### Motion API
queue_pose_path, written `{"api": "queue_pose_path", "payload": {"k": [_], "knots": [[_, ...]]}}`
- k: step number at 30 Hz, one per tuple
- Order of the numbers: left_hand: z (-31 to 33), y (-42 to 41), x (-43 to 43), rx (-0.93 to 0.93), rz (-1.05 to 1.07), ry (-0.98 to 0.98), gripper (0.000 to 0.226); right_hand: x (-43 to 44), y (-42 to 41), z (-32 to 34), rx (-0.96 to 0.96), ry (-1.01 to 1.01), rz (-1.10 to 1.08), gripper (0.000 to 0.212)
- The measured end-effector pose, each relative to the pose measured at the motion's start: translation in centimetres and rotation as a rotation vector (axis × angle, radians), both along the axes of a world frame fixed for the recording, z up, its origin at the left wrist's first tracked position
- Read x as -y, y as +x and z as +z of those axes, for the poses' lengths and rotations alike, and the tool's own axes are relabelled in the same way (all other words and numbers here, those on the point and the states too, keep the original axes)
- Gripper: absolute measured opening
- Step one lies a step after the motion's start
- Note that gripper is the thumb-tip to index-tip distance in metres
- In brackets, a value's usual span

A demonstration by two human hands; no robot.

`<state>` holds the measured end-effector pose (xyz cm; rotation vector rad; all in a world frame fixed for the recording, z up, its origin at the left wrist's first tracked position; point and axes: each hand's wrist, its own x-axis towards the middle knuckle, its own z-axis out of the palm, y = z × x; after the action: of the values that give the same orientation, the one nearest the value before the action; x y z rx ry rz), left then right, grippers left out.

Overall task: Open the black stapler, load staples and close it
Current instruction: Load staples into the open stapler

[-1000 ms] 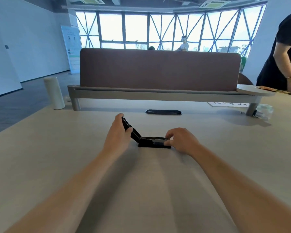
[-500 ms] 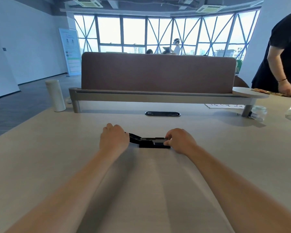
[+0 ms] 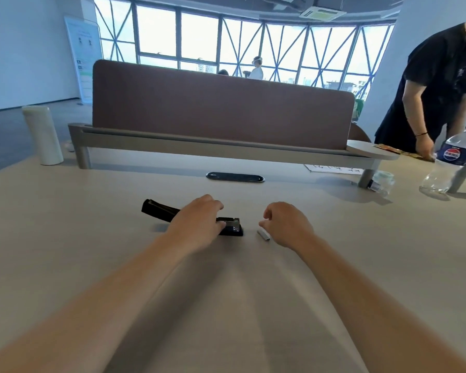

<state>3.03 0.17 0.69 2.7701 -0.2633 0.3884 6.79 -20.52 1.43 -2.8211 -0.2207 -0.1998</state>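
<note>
The black stapler [image 3: 159,211] lies opened out flat on the beige table [image 3: 226,305], its lid swung back to the left and its base with the metal channel [image 3: 233,227] to the right. My left hand [image 3: 197,224] rests over the stapler's middle, fingers curled on the base. A small silvery strip of staples [image 3: 263,235] lies on the table just right of the stapler. My right hand [image 3: 285,224] hovers over the strip with fingers curled, its fingertips close to the strip's far end; whether they touch it is hidden.
A brown divider panel on a grey rail [image 3: 221,146] crosses the table behind. A white cylinder [image 3: 42,135] stands far left, a cable grommet [image 3: 234,176] lies ahead. At far right are a cola bottle [image 3: 447,162], a small jar [image 3: 382,181], papers and a person in black [image 3: 441,84].
The stapler lid has swung from raised to lying flat on the left. My left hand shifted onto the base. My right hand left the stapler's front end and moved right, over the staple strip.
</note>
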Motion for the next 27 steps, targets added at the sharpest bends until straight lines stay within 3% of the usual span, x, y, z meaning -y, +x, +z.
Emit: {"api": "queue_pose_path", "payload": {"k": [4, 11, 20, 27], "knots": [[-0.4, 0.2, 0.6, -0.029, 0.006, 0.005, 0.046, 0.6, -0.3, -0.5, -0.112, -0.074, -0.022, 0.037], [-0.8, 0.0, 0.1, -0.045, 0.017, 0.006, 0.045, -0.3, -0.1, -1.4, -0.127, -0.064, -0.002, 0.031], [-0.3, 0.6, -1.2, -0.045, 0.054, -0.061, 0.041, -3.3, 0.4, 0.9, 0.041, 0.036, 0.239, 0.014], [-0.9, 0.9, -1.5, -0.029, 0.060, -0.072, 0.039, -5.9, 1.2, 0.6, 0.053, -0.023, 0.360, 0.014]]}}
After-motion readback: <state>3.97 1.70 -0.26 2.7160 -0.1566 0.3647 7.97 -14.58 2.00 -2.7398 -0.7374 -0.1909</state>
